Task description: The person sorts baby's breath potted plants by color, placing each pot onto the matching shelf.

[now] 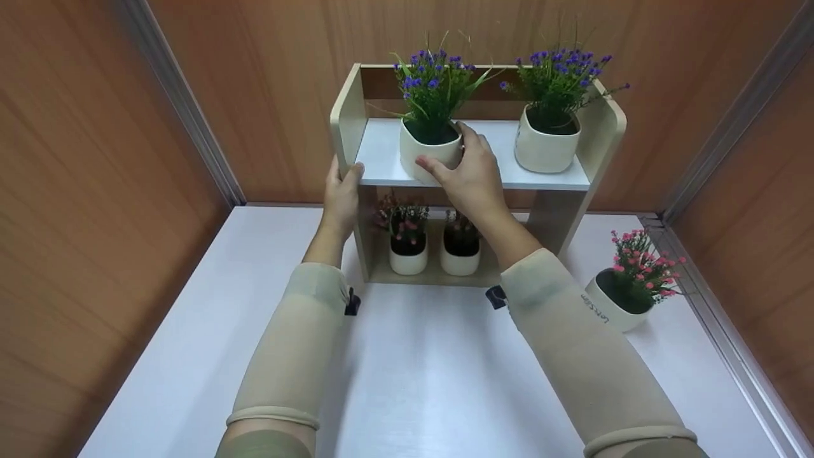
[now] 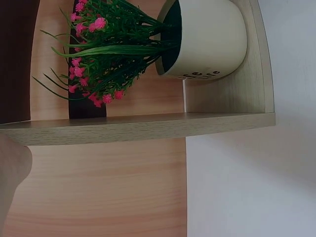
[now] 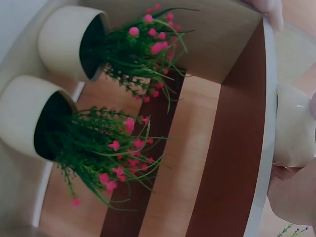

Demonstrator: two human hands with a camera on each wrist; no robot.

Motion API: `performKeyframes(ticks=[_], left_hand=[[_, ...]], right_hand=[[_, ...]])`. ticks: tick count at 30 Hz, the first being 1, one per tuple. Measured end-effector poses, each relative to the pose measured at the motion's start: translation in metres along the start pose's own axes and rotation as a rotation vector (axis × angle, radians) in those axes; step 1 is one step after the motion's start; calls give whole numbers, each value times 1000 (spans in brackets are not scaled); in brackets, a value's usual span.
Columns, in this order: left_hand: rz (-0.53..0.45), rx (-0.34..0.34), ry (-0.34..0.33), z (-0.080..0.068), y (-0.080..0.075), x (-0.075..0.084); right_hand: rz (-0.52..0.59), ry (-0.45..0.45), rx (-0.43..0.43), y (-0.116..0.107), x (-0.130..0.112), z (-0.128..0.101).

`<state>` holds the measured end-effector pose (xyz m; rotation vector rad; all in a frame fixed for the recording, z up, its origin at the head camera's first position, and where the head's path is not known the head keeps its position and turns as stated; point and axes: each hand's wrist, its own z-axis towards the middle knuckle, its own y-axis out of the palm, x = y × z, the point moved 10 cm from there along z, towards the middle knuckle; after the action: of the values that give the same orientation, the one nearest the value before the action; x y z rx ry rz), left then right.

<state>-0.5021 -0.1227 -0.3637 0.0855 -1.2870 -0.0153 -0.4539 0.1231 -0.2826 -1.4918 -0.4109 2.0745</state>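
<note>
My right hand (image 1: 474, 175) holds a white pot (image 1: 423, 152) of purple flowers (image 1: 432, 79), thumb at its front and fingers round its right side. The pot is upright at the front edge of the upper board (image 1: 489, 143) of a small two-tier shelf. My left hand (image 1: 340, 200) grips the shelf's left side panel (image 1: 346, 114), thumb on the front edge. In the left wrist view only part of that hand (image 2: 12, 168) shows, beside the panel. A second white pot (image 1: 547, 146) with purple flowers stands at the upper board's right end.
Two white pots (image 1: 408, 263) (image 1: 460, 264) with pink flowers stand on the lower board (image 1: 432, 280). Another pink-flowered pot (image 1: 620, 312) is on the white table (image 1: 407, 381) at the right, partly behind my right sleeve. Wood-look walls (image 1: 267, 83) enclose the table's back and sides.
</note>
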Motion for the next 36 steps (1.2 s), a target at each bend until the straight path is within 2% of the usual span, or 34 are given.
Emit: performKeyframes(ticks=[8,13,17,22,30,36], left_hand=[[-3,14,1,-3,-2,1],[1,7,12,-2,1,2],[2,-10,6,-2,7,0],[6,-18,3,-5,11,-2],[-18,-18,14,-3,15,-3],[-7,-19,-7,-1,16,-5]], right_hand=[[-34,22,84,9,-5,9],[-79,-2,171,10,-10,11],[-140,4,206,10,-10,12],[-173,48,209,9,-5,11],[-147,80,194,8,1,9],[-106,96,167,5,5,9]])
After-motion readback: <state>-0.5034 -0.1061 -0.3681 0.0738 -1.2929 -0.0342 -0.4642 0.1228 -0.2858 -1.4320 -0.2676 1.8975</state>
